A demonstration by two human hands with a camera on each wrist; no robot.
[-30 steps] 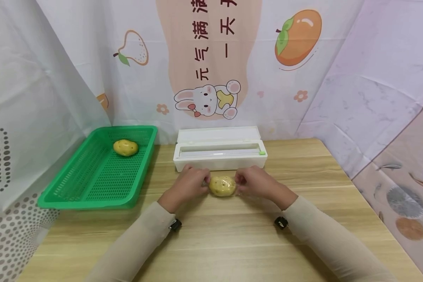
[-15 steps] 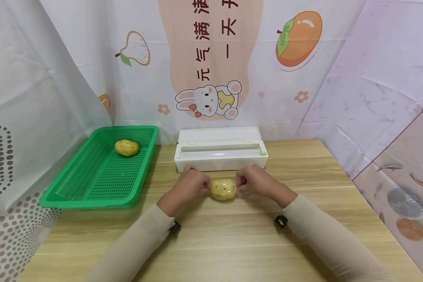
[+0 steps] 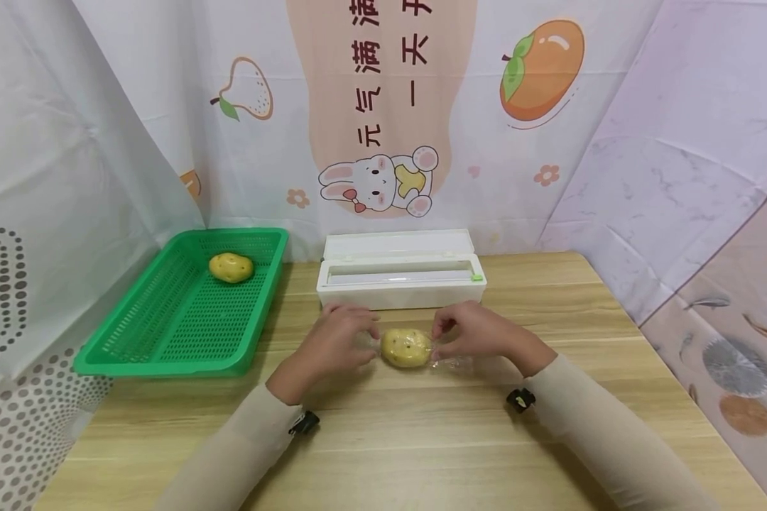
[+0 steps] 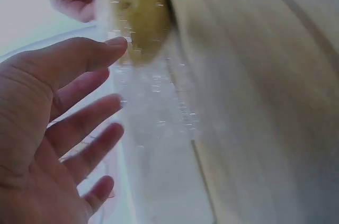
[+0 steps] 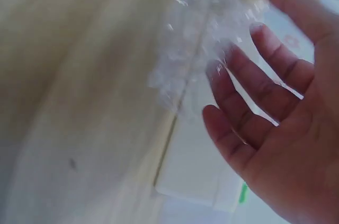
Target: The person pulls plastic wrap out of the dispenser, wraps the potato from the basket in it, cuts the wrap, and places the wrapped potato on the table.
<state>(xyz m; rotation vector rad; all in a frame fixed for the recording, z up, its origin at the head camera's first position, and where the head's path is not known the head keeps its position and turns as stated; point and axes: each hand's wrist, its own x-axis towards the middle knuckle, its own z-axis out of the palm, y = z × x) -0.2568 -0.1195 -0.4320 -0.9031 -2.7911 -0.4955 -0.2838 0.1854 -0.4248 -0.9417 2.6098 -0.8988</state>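
Observation:
A yellow potato (image 3: 406,348) in clear plastic wrap lies on the wooden table between my two hands. Spread and loosely bent, the fingers of my left hand (image 3: 340,342) are just left of it; in the left wrist view a loose end of the wrap (image 4: 153,102) extends past the potato (image 4: 140,15) beside those fingertips. My right hand (image 3: 479,332) is at the potato's right side with its fingers parted. The crumpled other end of the wrap (image 5: 196,38) shows by its fingertips in the right wrist view, where the thumb's tip is unclear.
Behind the hands stands a white cling film dispenser (image 3: 401,295) with its lid raised and a green slider (image 3: 476,277) at its right end. To the left is a green plastic basket (image 3: 166,369) holding another potato (image 3: 231,267). A printed curtain (image 3: 473,128) hangs behind the table.
Both hands have loosened from the wrap ends and their fingers have spread. The left hand has drawn slightly left. The wrapped potato has shifted slightly toward me.

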